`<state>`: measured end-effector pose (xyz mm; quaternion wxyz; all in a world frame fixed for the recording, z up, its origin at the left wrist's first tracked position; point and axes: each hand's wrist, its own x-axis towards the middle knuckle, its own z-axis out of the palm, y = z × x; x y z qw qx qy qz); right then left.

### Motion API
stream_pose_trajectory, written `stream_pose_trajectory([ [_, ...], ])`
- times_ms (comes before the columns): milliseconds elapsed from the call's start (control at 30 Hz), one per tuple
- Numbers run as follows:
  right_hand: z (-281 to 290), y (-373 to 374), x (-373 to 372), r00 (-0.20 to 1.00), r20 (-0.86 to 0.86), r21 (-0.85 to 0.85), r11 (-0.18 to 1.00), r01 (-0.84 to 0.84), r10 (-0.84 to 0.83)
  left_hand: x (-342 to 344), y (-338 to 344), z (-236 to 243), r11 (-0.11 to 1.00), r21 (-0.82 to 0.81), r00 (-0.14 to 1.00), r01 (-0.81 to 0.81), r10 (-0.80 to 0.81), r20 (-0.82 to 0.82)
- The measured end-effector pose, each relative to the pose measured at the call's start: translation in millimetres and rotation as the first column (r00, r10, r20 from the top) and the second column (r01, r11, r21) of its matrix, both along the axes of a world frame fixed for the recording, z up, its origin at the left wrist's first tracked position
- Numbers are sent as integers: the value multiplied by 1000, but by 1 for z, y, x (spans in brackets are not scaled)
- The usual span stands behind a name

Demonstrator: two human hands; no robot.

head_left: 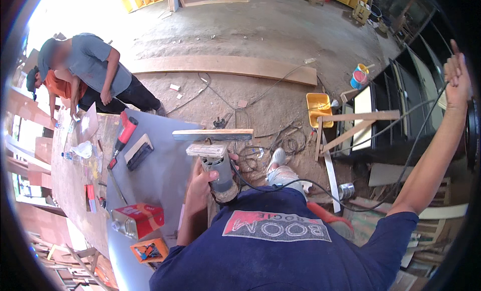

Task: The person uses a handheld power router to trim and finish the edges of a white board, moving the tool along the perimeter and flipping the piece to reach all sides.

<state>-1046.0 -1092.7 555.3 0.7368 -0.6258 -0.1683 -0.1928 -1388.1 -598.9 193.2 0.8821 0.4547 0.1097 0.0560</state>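
My left hand [200, 188] is closed around a grey cylindrical power tool [218, 178] with a clear square base on top, held above my lap. A narrow board [213, 134] lies just beyond the base; whether they touch I cannot tell. A black cord [278, 186] runs from the tool toward the right. My right hand [456, 80] is raised at the far right, index finger extended and other fingers curled on the cord. Left of the tool, a grey sheet [140, 176] carries a red tool [124, 135], a dark block [140, 156] and a red can [145, 216].
Two people [85, 75] bend over a worktable [67, 166] at left. A long plank [225, 65] and loose cables lie on the floor. At right stand black cabinets [391, 100], a wooden frame [366, 115], a yellow tray [319, 105] and a paint bucket [358, 76].
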Motion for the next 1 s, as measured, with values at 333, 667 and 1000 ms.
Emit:
stream_pose_trajectory([
  [333, -121, 210, 290, 812, -385, -71, 863, -500, 439, 181, 32, -19, 936, -13, 936, -350, 351, 17],
  [667, -174, 429, 463, 669, -422, -78, 711, -699, 612, 323, 96, -42, 799, 75, 781, -597, 600, -175],
  [1000, -225, 636, 617, 565, -682, -330, 494, -804, 465, 451, 236, -82, 767, 42, 727, -640, 622, -292],
])
